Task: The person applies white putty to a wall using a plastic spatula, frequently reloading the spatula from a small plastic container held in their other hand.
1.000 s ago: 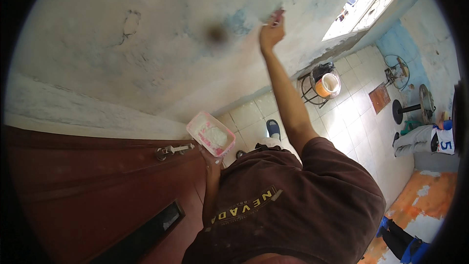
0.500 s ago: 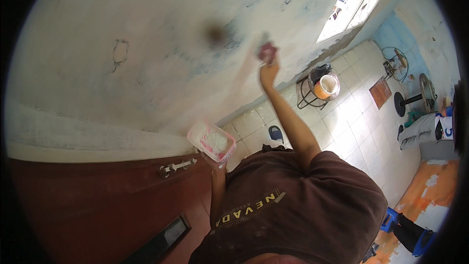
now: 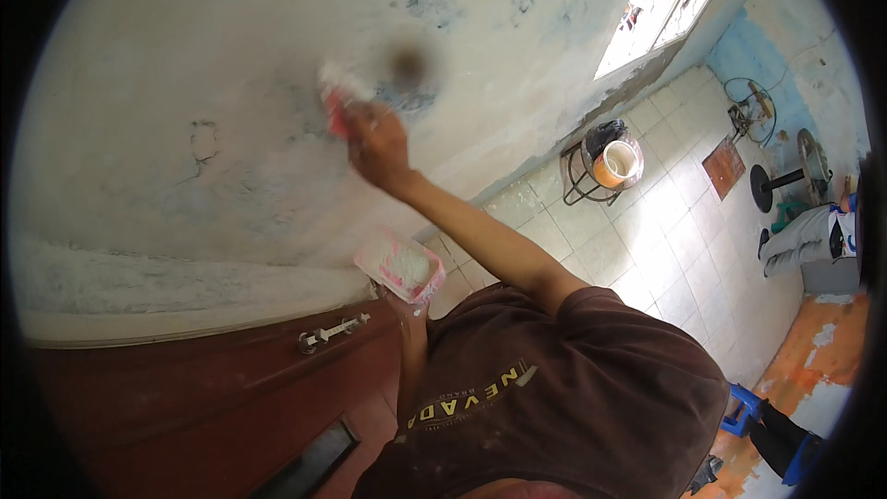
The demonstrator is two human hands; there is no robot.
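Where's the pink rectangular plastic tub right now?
Head view, slightly left of and below centre: the tub is supported by the left hand, above-right of the pale metal fitting on the red-brown door.

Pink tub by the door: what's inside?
The pink tub holds a white paste, with pink patches showing around it. Whatever lies under the paste is covered and can't be seen.

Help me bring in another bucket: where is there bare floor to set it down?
Bare tiles spread between the stool, the right arm and the brown shirt; a smaller patch lies between the stool and the brown square. It is crowded near the far wall: black stand, another person's legs. The stool bears an orange bucket and black plastic.
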